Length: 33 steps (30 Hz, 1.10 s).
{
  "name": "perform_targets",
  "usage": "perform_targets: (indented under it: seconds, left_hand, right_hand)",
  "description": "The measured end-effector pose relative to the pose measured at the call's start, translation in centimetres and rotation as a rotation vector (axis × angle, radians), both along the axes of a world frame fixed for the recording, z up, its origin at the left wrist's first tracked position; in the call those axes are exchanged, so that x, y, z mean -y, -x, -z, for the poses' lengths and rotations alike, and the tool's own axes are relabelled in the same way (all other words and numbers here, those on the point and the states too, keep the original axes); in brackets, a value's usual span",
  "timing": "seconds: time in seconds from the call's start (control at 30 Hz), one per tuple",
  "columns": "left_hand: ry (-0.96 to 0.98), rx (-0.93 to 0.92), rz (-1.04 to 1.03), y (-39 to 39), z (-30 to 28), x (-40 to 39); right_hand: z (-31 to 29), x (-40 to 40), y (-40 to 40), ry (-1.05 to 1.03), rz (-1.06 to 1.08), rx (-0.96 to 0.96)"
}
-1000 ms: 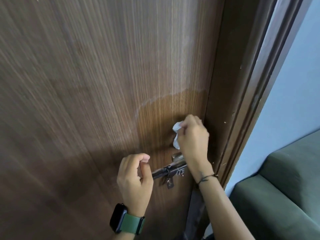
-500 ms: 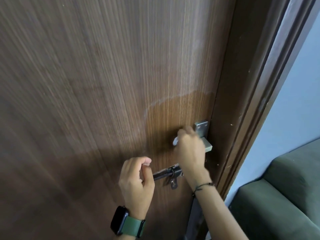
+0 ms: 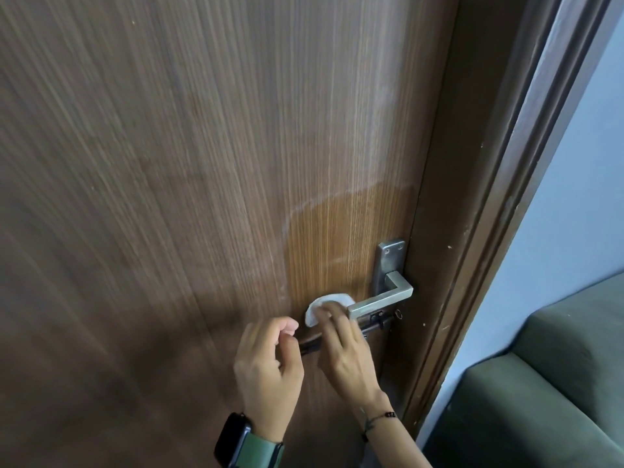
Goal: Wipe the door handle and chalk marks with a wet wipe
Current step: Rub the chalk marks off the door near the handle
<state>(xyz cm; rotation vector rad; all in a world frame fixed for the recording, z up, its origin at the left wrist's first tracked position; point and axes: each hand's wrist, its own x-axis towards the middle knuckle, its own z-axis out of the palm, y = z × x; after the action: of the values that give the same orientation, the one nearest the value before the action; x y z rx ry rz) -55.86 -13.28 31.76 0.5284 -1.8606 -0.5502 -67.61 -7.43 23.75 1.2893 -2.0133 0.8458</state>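
A brown wood-grain door point(image 3: 202, 163) fills the view. Its silver lever handle point(image 3: 381, 300) sits on a metal plate near the right edge. My right hand point(image 3: 344, 349) presses a white wet wipe point(image 3: 320, 304) flat on the door just left of the lever's tip. My left hand point(image 3: 270, 363), with a watch on a green strap, is curled around the end of a dark sliding bolt point(image 3: 371, 327) below the handle. A darker damp patch point(image 3: 337, 238) edged by a pale chalky arc point(image 3: 304, 211) lies above the wipe. Faint whitish chalk haze point(image 3: 368, 106) runs higher up.
The dark door frame point(image 3: 489, 197) runs down the right side, with a pale blue wall point(image 3: 574, 214) beyond it. A dark green sofa point(image 3: 540, 383) stands at the lower right.
My right hand has slid down and left with the wipe, from beside the handle plate to below the lever's tip, uncovering the handle. My left hand has stayed on the bolt.
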Motion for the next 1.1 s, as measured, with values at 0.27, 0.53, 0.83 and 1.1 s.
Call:
perform_targets:
  seconds: [0.27,0.53,0.83,1.1]
  left_hand:
    - [0.02,0.05,-0.053,-2.0,0.6,0.8]
    - [0.013,0.093,-0.093,-2.5,1.0,0.8]
    - [0.027,0.09,-0.058,-1.7,0.5,0.3]
    - [0.025,0.123,0.017,0.8,0.8,-0.9]
  right_hand:
    - [1.4,-0.3,2.9,0.094,0.213,0.004]
    - [2.5,2.9,-2.2,0.13,-0.041,0.235]
    - [1.3,-1.7,3.9,0.32,0.231,0.322]
    - [2.3,-0.9,1.5,0.027,-0.136,0.126]
